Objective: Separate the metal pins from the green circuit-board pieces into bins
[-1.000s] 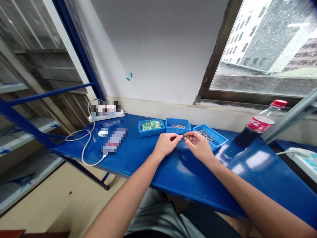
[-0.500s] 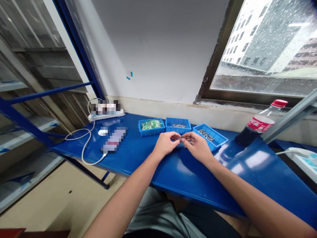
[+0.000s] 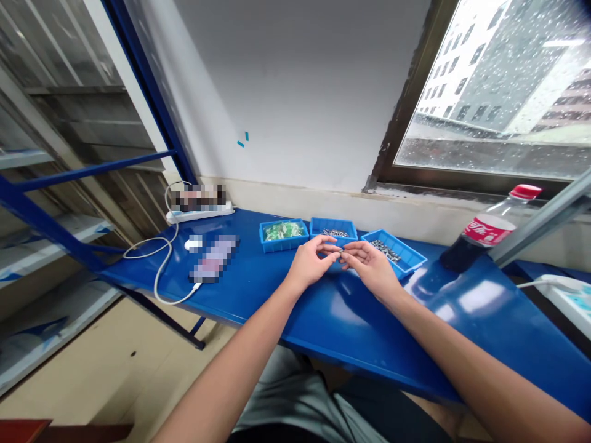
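My left hand (image 3: 312,263) and my right hand (image 3: 370,267) meet over the blue table, fingertips almost touching. Pinched between them is a small metal part (image 3: 340,251), too small for me to tell its kind. Just beyond the hands stand three blue bins. The left bin (image 3: 285,246) holds green and clear packets. Thin silvery metal pieces (image 3: 335,233) lie in the middle bin (image 3: 333,222), whose front is partly hidden by my left hand. Short metal pieces (image 3: 386,251) fill part of the right bin (image 3: 414,264), close to my right hand.
A cola bottle (image 3: 488,231) leans at the right, near a grey metal bar (image 3: 545,206). On the left a white cable (image 3: 159,271) runs to a blurred phone-like object (image 3: 216,258). A white power strip (image 3: 201,214) sits by the wall.
My fingers have shifted slightly around the small metal part, and the right fingers are more curled. The whole view has moved a little; the bins and bottle stay in place.
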{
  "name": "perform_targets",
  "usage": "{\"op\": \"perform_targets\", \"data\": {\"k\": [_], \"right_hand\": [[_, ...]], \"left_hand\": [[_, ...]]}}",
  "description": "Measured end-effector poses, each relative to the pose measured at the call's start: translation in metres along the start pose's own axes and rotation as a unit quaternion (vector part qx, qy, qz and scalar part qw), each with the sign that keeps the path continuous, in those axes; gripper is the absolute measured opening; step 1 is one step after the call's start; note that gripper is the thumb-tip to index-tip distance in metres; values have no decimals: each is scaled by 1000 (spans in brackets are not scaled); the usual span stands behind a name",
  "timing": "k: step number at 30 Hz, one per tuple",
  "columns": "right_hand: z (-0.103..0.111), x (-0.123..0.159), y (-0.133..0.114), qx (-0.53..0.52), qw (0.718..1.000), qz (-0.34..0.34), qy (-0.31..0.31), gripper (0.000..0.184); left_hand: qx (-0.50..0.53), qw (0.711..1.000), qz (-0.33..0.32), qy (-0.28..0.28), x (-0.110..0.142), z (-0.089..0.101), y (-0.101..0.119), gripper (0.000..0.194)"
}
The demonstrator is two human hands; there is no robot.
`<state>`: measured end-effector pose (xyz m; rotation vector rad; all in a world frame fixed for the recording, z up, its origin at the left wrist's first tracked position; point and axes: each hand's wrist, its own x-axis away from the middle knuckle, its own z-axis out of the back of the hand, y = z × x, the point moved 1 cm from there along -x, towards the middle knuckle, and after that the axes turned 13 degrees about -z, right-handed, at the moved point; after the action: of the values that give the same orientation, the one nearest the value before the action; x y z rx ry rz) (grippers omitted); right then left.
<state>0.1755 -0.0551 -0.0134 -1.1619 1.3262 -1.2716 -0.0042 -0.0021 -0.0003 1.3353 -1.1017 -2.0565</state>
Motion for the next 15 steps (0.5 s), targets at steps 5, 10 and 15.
{"op": "perform_targets", "data": {"k": [5, 10, 15], "right_hand": [[0, 2, -2, -34, 998, -43, -16, 50], [-1, 3, -3, -37, 998, -43, -11, 46], [-1, 2, -1, -33, 999, -29, -20, 44]], "left_hand": [[44, 999, 1, -7, -1, 2, 2, 32], [57, 998, -1, 17, -3, 2, 2, 27], [33, 999, -11, 7, -1, -1, 0, 26]]}}
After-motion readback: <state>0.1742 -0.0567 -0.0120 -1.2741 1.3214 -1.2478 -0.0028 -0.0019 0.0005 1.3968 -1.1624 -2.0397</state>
